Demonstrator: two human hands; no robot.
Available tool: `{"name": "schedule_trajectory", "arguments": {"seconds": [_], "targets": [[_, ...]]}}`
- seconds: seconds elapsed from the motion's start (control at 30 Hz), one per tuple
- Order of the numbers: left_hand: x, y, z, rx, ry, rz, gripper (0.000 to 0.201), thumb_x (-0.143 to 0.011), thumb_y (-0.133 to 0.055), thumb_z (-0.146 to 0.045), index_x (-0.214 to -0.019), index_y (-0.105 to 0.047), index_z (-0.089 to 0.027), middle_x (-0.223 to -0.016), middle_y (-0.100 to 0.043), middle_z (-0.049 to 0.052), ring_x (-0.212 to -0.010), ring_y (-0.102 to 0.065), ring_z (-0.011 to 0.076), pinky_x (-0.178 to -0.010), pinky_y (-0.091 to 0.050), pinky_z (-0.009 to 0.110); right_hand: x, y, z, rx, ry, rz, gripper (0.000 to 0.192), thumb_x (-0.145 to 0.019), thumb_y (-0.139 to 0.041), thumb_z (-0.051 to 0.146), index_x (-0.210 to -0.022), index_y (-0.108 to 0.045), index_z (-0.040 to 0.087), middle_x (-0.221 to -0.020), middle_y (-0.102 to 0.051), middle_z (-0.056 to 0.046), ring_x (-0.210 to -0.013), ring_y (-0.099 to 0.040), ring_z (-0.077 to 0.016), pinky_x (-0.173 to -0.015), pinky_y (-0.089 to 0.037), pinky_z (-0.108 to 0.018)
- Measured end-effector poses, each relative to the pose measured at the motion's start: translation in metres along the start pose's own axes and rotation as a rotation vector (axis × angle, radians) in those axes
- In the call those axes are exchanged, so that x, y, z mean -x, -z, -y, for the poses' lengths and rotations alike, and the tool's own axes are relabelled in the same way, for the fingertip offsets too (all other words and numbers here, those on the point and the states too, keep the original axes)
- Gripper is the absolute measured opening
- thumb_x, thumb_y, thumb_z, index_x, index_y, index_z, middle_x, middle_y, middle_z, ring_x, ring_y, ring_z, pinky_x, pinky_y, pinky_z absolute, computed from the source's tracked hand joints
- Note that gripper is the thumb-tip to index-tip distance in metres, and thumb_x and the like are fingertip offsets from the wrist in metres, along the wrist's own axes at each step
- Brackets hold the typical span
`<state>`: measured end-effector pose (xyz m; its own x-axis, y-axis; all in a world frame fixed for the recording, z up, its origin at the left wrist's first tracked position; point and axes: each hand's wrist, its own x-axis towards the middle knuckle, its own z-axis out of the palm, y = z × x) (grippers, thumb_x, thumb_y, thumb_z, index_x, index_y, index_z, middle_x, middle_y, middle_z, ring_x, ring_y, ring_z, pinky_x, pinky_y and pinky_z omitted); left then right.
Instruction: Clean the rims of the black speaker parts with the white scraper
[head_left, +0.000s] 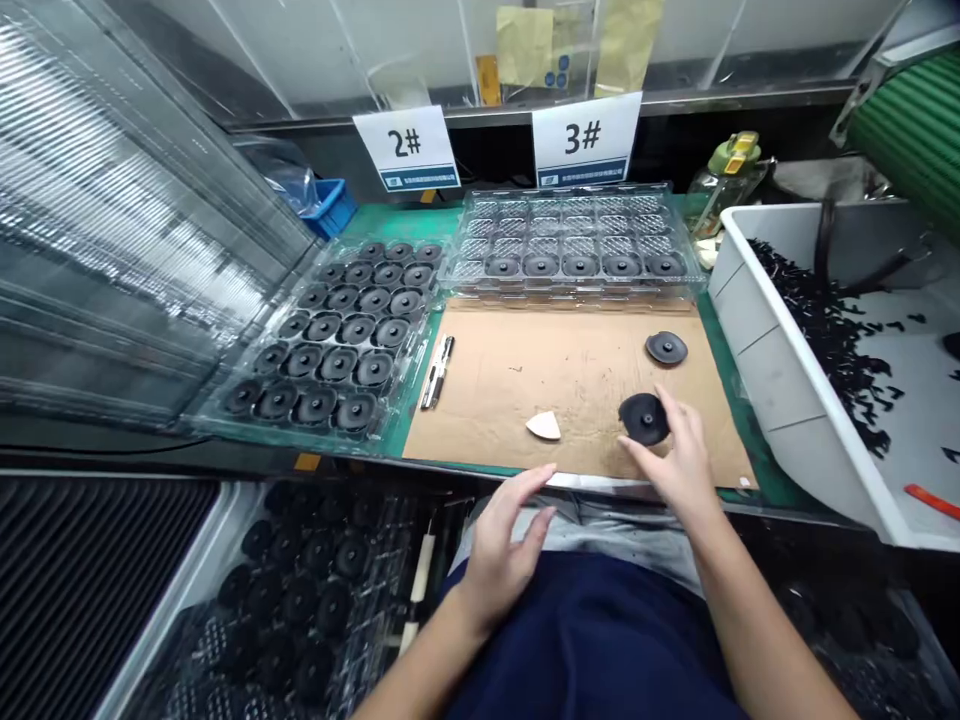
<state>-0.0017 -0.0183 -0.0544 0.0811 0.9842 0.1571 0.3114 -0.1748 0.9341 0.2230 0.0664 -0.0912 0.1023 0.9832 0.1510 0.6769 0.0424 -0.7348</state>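
Between the thumb and fingers of my right hand (pixel 679 455) is a round black part (pixel 643 419) with a small raised hub, held by its edge over the cardboard sheet (pixel 495 370). My left hand (pixel 506 545) is at the table's front edge, thumb and fingers apart, holding nothing. Close to it on the cardboard lies a small white pointed piece (pixel 544 426). Farther back, at the right, rests another round black part (pixel 666 348).
Left stands a clear tray (pixel 405 385) filled with black parts; a second clear tray (pixel 570 290) with one filled row is behind the cardboard. Pens (pixel 438 373) lie at its left side. A white bin (pixel 810 370) with black scraps borders the right; a bottle (pixel 724 175) stands behind.
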Motion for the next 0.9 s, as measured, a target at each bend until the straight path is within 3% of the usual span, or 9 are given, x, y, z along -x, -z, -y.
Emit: {"name": "schedule_trajectory", "arguments": {"seconds": [0.07, 0.13, 0.23, 0.37, 0.53, 0.63, 0.7, 0.8, 0.9], "targets": [[-0.002, 0.001, 0.006, -0.180, -0.330, 0.011, 0.062, -0.080, -0.059, -0.008, -0.134, -0.039, -0.032, -0.130, -0.056, 0.007, -0.125, -0.047, 0.0230, -0.104, -0.037, 0.046, 0.016, 0.002, 0.025, -0.281, -0.036, 0.209, 0.069, -0.070, -0.068, 0.046, -0.131, -0.044, 0.022, -0.121, -0.047, -0.012, -0.117, -0.047, -0.0251, -0.101, -0.038, -0.042], [-0.005, 0.002, 0.012, -0.304, -0.552, 0.053, 0.066, -0.078, -0.061, -0.007, -0.134, -0.038, -0.035, -0.133, -0.054, 0.005, -0.131, -0.039, 0.0238, -0.107, -0.030, 0.051, 0.031, 0.002, 0.047, -0.666, -0.130, 0.468, 0.068, -0.070, -0.068, 0.049, -0.129, -0.044, 0.024, -0.124, -0.049, -0.012, -0.117, -0.050, -0.0241, -0.099, -0.040, -0.040], [-0.010, 0.007, 0.016, -0.432, -0.683, 0.124, 0.051, -0.080, -0.060, -0.011, -0.123, -0.049, -0.037, -0.133, -0.054, 0.003, -0.132, -0.037, 0.0231, -0.109, -0.024, 0.052, 0.050, 0.000, 0.072, -1.049, -0.311, 0.748, 0.066, -0.072, -0.062, 0.058, -0.127, -0.044, 0.026, -0.125, -0.054, -0.012, -0.113, -0.055, -0.0239, -0.093, -0.046, -0.040], [-0.013, 0.015, 0.016, -0.459, -0.725, 0.163, 0.053, -0.082, -0.057, -0.011, -0.128, -0.045, -0.034, -0.131, -0.055, 0.006, -0.131, -0.039, 0.0227, -0.109, -0.026, 0.049, 0.064, -0.009, 0.085, -1.126, -0.379, 0.874, 0.061, -0.074, -0.056, 0.065, -0.120, -0.053, 0.025, -0.122, -0.058, -0.013, -0.108, -0.058, -0.0240, -0.091, -0.047, -0.040], [-0.011, 0.027, 0.011, -0.234, -0.477, 0.354, 0.070, -0.083, -0.057, -0.015, -0.142, -0.024, -0.033, -0.140, -0.045, 0.011, -0.132, -0.037, 0.0267, -0.105, -0.034, 0.049, 0.062, -0.016, 0.084, -1.063, -0.359, 0.935, 0.059, -0.080, -0.045, 0.066, -0.122, -0.054, 0.026, -0.115, -0.062, -0.010, -0.100, -0.062, -0.0225, -0.084, -0.051, -0.039], [-0.009, 0.038, 0.006, -0.169, -0.363, 0.480, 0.068, -0.085, -0.055, -0.016, -0.143, -0.024, -0.031, -0.142, -0.041, 0.012, -0.132, -0.035, 0.0274, -0.105, -0.034, 0.048, 0.056, -0.015, 0.084, -0.887, -0.230, 0.952, 0.060, -0.082, -0.038, 0.068, -0.115, -0.060, 0.024, -0.103, -0.066, -0.008, -0.094, -0.064, -0.0219, -0.082, -0.052, -0.038], [-0.005, 0.044, 0.004, -0.128, -0.332, 0.492, 0.063, -0.086, -0.051, -0.011, -0.141, -0.028, -0.032, -0.140, -0.044, 0.011, -0.130, -0.038, 0.0263, -0.105, -0.034, 0.047, 0.054, -0.015, 0.085, -0.751, -0.106, 0.978, 0.060, -0.084, -0.032, 0.067, -0.110, -0.063, 0.023, -0.091, -0.068, -0.006, -0.086, -0.065, -0.0199, -0.077, -0.053, -0.035], [0.007, 0.046, 0.005, 0.031, -0.116, 0.372, 0.063, -0.082, -0.058, -0.011, -0.136, -0.037, -0.034, -0.135, -0.048, 0.009, -0.127, -0.043, 0.0262, -0.106, -0.034, 0.045, 0.046, -0.017, 0.082, -0.496, 0.029, 1.016, 0.053, -0.089, -0.029, 0.061, -0.099, -0.066, 0.023, -0.068, -0.066, -0.001, -0.061, -0.064, -0.0151, -0.057, -0.052, -0.026], [0.020, 0.042, 0.006, 0.471, 0.298, 0.119, 0.067, -0.073, -0.073, -0.025, -0.131, -0.042, -0.034, -0.132, -0.050, 0.008, -0.120, -0.051, 0.0282, -0.102, -0.041, 0.042, 0.026, -0.028, 0.072, -0.135, 0.069, 0.737, 0.038, -0.088, -0.043, 0.053, -0.092, -0.066, 0.022, -0.067, -0.063, -0.002, -0.058, -0.061, -0.0164, -0.056, -0.047, -0.027]]}}
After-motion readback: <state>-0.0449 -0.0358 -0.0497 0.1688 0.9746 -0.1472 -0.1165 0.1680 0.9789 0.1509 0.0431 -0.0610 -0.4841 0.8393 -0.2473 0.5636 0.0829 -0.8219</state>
